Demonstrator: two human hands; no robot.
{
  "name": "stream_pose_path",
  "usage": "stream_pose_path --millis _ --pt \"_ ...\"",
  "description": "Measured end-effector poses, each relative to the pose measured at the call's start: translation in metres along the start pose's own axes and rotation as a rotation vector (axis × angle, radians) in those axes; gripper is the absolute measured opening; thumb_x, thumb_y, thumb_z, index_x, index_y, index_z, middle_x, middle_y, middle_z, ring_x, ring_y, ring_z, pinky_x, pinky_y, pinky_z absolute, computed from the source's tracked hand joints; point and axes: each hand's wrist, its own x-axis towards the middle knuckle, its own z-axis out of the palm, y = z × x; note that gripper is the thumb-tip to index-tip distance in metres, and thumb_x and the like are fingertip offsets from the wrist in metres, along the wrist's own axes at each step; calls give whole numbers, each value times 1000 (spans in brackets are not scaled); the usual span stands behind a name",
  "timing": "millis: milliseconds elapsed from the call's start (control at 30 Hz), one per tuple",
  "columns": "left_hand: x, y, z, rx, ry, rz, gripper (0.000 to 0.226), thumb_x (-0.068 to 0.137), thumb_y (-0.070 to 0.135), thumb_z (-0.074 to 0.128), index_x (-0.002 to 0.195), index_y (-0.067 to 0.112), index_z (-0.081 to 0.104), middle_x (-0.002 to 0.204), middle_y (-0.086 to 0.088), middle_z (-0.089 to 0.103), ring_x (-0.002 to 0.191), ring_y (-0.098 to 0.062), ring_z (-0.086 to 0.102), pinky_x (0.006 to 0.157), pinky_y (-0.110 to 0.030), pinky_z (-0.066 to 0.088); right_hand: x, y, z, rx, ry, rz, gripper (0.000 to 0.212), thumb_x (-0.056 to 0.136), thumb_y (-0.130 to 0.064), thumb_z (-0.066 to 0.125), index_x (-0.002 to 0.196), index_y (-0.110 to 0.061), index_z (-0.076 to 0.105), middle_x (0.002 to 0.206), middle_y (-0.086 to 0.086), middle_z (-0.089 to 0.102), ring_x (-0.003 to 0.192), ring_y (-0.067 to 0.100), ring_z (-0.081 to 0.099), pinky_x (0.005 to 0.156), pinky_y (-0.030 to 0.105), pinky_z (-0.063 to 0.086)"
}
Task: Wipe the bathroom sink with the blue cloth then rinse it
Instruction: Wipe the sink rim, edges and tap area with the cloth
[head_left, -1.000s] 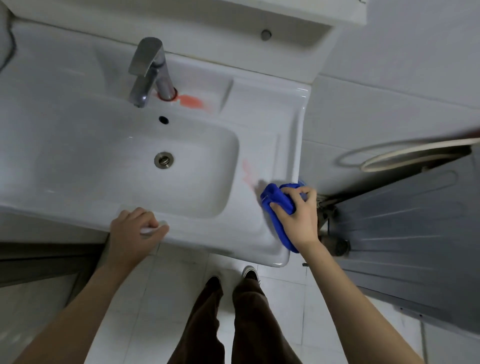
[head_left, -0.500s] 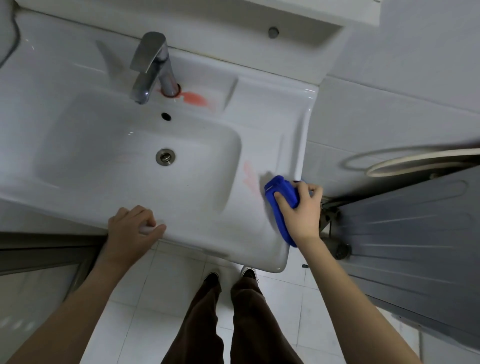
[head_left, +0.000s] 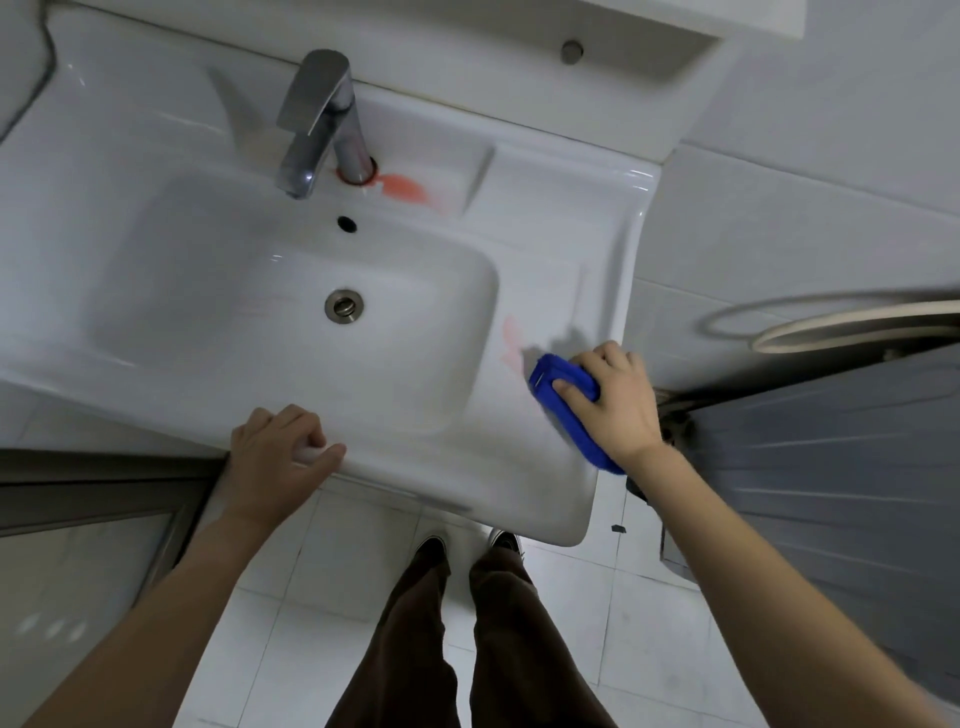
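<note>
A: Hands, status? Begin with arm pose.

B: Both forearms reach forward from the lower edge of the view. Left hand (head_left: 278, 460) sits at the front rim of the sink (head_left: 218, 291), palm down, fingers curled over the edge and closed on the rim. Right hand (head_left: 613, 397) lies palm down on the flat ledge to the right of the basin, near the sink's right edge, fingers clamped over the blue cloth (head_left: 566, 392) and pressing it onto the ceramic.

A: Larger fixtures?

B: White sink, rectangular basin. Chrome faucet (head_left: 317, 119) at the rear centre. Drain (head_left: 344, 305) in the basin floor, overflow hole above it.

A: Soiling?

B: One red stain (head_left: 405, 188) just beside the faucet base. One fainter pink smear (head_left: 511, 338) on the right ledge, just left of the cloth.

A: Change against one second ago?

B: Cloth is bunched tighter under the right hand and sits slightly nearer the pink smear. Left hand grip on the rim is unchanged. Both stains remain.
</note>
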Motion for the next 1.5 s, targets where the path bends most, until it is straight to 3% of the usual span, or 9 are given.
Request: stream_pose_path --millis 167,400,533,667,800,900,1067,1333,1500 --pt "-1 1 0 -8 4 -12 33 71 54 51 65 21 50 71 8 52 75 -20 43 71 -33 25 -32 -7 13 -24 -23 -15 17 90 -36 63 88 -19 64 86 -8 43 85 15 39 67 27 32" --pt "-1 -2 5 -13 3 -5 29 72 52 52 67 24 47 72 10 49 75 -20 42 71 -35 28 78 21 -9 47 92 101 34 86 -38 63 69 -9 54 85 4 44 82 28 50 69 31 37" --pt "-3 -2 1 -19 4 -10 31 71 52 52 66 22 49 71 9 51 76 -20 43 70 -33 23 10 -5 -2 98 86 99 30 81 -32 71 65 -15 52 80 1 44 80 25 47 71 36 42" --pt "-2 -2 0 -24 -5 -19 30 71 51 54 66 22 49 71 10 52 74 -19 42 69 -31 19 -45 -15 10 89 -47 66 19 80 -27 76 72 -17 62 79 -1 48 83 19 43 68 21 33" --pt "-3 -1 1 -33 2 -26 27 72 49 56 67 24 47 71 11 50 74 -19 42 70 -31 21 20 7 3 155 58 145 21 80 -27 75 75 -10 64 88 7 49 86 22 50 80 34 43" --pt "-3 0 -1 -46 -19 -17 29 72 51 55 67 24 47 72 11 51 75 -20 43 71 -33 25 59 13 -7 155 66 174 25 81 -33 71 75 -11 62 94 7 47 86 21 50 79 31 42" --pt "4 12 -9 7 -130 -47 35 75 56 44 72 23 54 79 9 55 81 -22 47 74 -36 37 4 -2 3 147 90 184 16 78 -35 73 75 -23 62 86 4 50 89 21 48 79 36 44" --pt "-25 152 54 -196 -283 284 31 86 45 53 91 17 65 89 2 63 82 -18 54 76 -33 45 -81 -21 20 149 32 161 16 80 -32 75 78 -21 63 84 -3 47 85 14 41 72 7 29" --pt "-45 168 88 -88 -165 367 28 83 49 62 78 22 64 80 6 60 73 -17 51 64 -32 42 -46 -7 14 175 23 108 18 80 -30 75 76 -16 64 84 -1 46 86 11 41 72 17 35"
